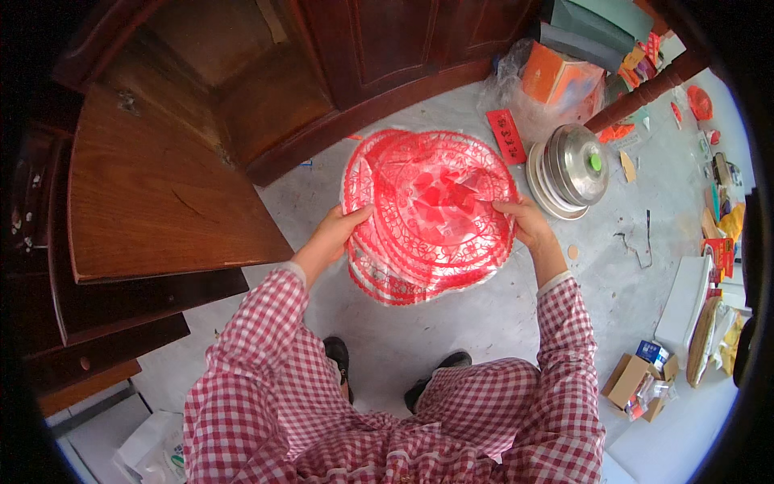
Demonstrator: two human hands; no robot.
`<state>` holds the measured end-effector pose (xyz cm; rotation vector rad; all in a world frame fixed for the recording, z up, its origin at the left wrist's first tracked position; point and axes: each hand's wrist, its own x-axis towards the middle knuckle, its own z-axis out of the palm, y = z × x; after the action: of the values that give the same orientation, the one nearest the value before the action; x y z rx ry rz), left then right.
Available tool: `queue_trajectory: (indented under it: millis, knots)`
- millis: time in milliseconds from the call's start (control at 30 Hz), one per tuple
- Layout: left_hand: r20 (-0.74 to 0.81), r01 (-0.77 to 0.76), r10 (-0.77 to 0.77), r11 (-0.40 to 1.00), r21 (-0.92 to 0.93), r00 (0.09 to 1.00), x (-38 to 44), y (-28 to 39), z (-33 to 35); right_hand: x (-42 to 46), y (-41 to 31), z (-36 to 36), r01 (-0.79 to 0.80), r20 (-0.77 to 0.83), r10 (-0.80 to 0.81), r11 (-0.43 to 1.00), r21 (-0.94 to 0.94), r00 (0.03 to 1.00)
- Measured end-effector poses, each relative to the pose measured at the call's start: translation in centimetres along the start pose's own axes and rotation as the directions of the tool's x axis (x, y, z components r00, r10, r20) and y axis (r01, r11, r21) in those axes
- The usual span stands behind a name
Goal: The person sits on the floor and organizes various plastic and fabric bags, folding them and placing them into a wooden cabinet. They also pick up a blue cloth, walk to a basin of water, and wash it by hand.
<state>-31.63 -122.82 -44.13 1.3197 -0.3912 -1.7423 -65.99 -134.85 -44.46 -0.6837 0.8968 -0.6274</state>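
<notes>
Before me I hold several round red paper-cut decorations [441,254], overlapping in a loose stack with clear plastic about them. Red lace-like patterns fill their rings, and scalloped borders run round the edges. My left hand [340,235] pinches the left rim, its thumb lying on top. On the opposite rim my right hand [527,221] grips in the same way, thumb above. The fingers under the stack are hidden. Crumpled red pieces lie at the centre of the top sheet. Beneath the stack is the grey floor [375,339].
A dark wooden cabinet [399,42] stands ahead, its door [169,193] open on my left. At right, a lidded metal pot [574,163] sits on plates beside a red paper strip [505,137]. An orange box [553,72] lies farther back; a cardboard box [626,381] stands lower right.
</notes>
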Motion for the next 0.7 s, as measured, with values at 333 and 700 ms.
queue_trajectory:
  millis: [333,700]
  knots:
    - [-0.194,0.135,-0.185,0.960,-0.246,0.963,9.4,-16.2,-4.5,2.0,13.0,-8.6,-0.083,-0.311,-0.317,0.569,-0.818,0.896]
    - [-0.070,0.070,-0.118,0.873,-0.483,0.991,9.8,-19.5,-6.8,1.1,7.3,-9.0,-0.033,-0.161,0.071,0.973,0.230,0.984]
